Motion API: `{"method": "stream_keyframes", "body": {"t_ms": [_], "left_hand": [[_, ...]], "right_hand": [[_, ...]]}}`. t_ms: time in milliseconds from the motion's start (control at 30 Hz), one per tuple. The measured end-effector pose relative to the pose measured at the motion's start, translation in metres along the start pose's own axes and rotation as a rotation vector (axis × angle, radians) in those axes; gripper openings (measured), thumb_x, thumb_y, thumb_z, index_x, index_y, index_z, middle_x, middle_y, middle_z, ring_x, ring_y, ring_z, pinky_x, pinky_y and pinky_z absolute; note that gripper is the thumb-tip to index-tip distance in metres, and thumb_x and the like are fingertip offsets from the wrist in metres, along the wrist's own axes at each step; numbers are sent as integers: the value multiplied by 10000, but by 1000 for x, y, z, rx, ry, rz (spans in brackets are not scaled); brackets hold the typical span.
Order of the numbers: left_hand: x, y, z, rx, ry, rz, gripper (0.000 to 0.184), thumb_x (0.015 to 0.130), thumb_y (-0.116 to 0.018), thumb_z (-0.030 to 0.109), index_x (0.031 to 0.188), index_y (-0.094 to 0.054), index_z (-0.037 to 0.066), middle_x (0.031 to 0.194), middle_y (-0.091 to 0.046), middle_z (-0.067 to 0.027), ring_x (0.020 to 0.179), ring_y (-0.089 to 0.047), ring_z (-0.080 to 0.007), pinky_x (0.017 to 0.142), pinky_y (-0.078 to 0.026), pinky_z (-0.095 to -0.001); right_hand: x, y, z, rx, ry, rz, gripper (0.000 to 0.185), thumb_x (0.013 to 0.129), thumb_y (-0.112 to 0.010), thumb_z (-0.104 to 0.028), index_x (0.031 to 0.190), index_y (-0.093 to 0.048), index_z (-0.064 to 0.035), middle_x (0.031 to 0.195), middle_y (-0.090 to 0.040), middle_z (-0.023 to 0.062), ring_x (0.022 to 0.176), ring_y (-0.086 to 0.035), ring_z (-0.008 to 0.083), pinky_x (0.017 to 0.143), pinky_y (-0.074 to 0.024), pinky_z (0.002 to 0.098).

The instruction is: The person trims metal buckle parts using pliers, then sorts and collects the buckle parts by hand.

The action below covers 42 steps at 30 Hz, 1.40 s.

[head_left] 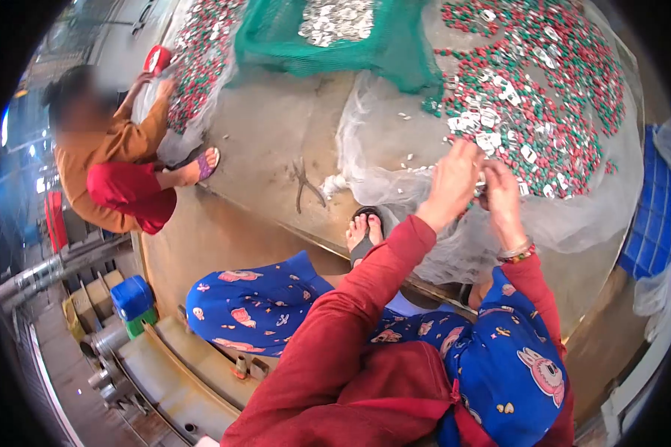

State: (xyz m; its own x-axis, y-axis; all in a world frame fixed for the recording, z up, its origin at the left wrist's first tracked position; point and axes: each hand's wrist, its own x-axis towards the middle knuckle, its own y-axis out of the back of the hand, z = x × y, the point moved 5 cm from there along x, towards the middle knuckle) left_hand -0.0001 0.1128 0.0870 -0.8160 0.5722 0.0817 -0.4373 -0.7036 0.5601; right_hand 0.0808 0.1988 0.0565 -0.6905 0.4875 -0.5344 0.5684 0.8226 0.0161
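My left hand [453, 184] is raised over the near edge of the pile, its fingers bent together near the fingers of my right hand. My right hand [502, 201], with bracelets at the wrist, has its fingers curled around something small and dark that I cannot make out. Beyond both hands spreads a wide layer of small red and green pieces [566, 141] on white netting [395, 186]. White flat pieces [488, 143] are scattered among them, several right beside my fingertips.
Pliers [306, 185] lie on the floor left of the netting. A green mesh-lined tray [291, 56] holds white pieces at the top. A co-worker [112, 156] crouches at the left by another pile. A blue crate [649, 212] stands at the right.
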Motion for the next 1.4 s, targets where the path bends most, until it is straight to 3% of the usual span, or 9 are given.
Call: {"method": "stream_keyframes", "body": {"t_ms": [133,333,467,633,800,867,1167,1267,1400], "left_hand": [[-14,2,4,-58,-44,-15,135,801,-635,105,904,-597,26,894,-522,-148,790,-571,-372,646,-463,-448],[-14,4,-3,-133,158,-36,124,772,-644,61,869,-586,11,898,-503,-147,804,-563,-367,664,-453,-469],[-29,-10,13,-71,-31,110,173,771,-623,36,877,-490,2,911,-477,-149,813,-552,-382,645,-450,-466],[-9,15,1,-415,135,92,291,738,-681,87,984,-546,10,890,-519,-165,797,-556,-375,662,-449,-438],[2,15,-20,-90,3,-19,223,728,-714,175,847,-619,11,793,-601,-166,789,-600,-354,679,-465,-413],[3,16,-17,-105,-78,-1,205,733,-711,187,838,-631,31,793,-604,-139,777,-601,-333,668,-469,-411],[-56,-18,8,-76,-148,179,114,762,-675,25,840,-591,25,808,-530,-116,657,-573,-300,537,-448,-389],[-57,-13,11,-127,-153,195,160,751,-697,14,886,-612,29,849,-531,-105,661,-561,-251,551,-449,-363],[-30,11,22,-92,-101,203,172,762,-695,39,917,-621,31,864,-541,-104,705,-565,-250,592,-452,-355]], "right_hand": [[12,5,-8,113,0,121,211,929,-459,-105,1099,-576,-60,638,-504,-55,426,-326,5,372,-221,180],[12,4,-9,69,171,66,222,937,-450,-66,1147,-519,-45,709,-540,-27,474,-362,2,379,-248,180],[30,11,7,130,312,148,206,943,-461,-87,1134,-527,-45,737,-563,-29,484,-381,-4,387,-246,169],[16,5,-12,90,184,65,185,950,-458,-110,1103,-547,-58,727,-568,-33,479,-372,-13,382,-226,165],[18,3,-11,-323,343,35,128,931,-463,-77,1000,-553,-18,794,-598,41,592,-525,79,456,-406,222],[17,0,-9,-173,176,16,113,923,-470,-64,964,-554,-2,837,-612,76,679,-575,127,511,-451,250],[17,21,12,233,64,90,123,940,-463,-70,977,-574,-31,690,-559,-20,481,-383,21,405,-324,194],[11,16,-4,206,178,105,123,944,-460,-75,979,-569,-30,694,-563,-11,487,-398,21,398,-314,189],[6,15,-16,-35,318,128,127,932,-452,-52,966,-565,-7,746,-586,17,590,-516,55,506,-420,214]]}}
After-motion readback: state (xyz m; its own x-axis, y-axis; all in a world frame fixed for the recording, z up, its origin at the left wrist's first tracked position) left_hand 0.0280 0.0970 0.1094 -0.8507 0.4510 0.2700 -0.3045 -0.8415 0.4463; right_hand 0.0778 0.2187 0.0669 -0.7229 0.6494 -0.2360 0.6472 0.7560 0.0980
